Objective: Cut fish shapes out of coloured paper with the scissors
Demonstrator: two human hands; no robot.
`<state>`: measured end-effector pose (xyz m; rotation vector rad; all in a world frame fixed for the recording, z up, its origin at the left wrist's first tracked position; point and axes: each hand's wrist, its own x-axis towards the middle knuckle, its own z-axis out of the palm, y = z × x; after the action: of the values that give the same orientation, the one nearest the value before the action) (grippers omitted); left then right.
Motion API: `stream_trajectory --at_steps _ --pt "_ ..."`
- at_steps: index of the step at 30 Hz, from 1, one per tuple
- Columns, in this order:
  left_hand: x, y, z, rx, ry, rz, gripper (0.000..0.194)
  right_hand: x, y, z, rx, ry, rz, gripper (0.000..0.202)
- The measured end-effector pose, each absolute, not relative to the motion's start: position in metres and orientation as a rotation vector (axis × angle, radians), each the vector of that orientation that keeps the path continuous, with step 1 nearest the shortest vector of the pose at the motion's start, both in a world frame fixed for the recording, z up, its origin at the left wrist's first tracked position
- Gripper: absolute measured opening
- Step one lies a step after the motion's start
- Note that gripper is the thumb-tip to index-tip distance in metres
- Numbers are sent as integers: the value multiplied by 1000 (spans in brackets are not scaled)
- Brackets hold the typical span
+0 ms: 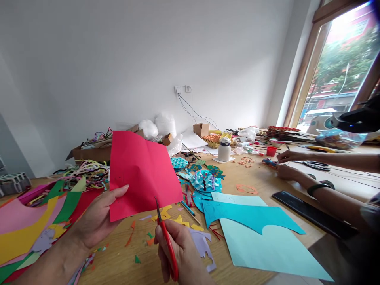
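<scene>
A large red sheet of paper (142, 170) is held up by its lower left part in my left hand (102, 215), thumb in front and fingers behind. Faint pencil marks show near that thumb. Red-handled scissors (169, 247) are gripped in my right hand (181, 249), with their dark blades against the lower edge of the red sheet. Under and around my hands lie small paper scraps in yellow, green and orange, and a cut lilac piece (203, 245) rests just right of my right hand.
Colored sheets (18, 237) and pipe cleaners (89, 174) lie left. Blue sheets (267, 249), blue paper crafts (206, 181) and a white bottle (225, 150) stand or lie ahead and right. At the right, another person's hands (286, 172) work near a black case (311, 213).
</scene>
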<state>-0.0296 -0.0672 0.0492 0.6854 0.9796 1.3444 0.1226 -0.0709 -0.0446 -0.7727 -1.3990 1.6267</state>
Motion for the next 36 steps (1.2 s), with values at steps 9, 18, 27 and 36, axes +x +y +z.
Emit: stream_trajectory --at_steps 9,18,27,36 --pt "-35 -71 44 677 936 1261 17 126 -70 -42 -647 -1432 1655 44" --pt "-40 -62 32 640 963 1304 28 129 -70 -46 -281 -1289 1798 47" --pt "-44 -63 29 550 965 1219 29 124 -69 -57 -163 -1160 1879 46" --pt "-46 -63 25 612 996 1220 27 115 -72 -59 -201 -1066 1871 43"
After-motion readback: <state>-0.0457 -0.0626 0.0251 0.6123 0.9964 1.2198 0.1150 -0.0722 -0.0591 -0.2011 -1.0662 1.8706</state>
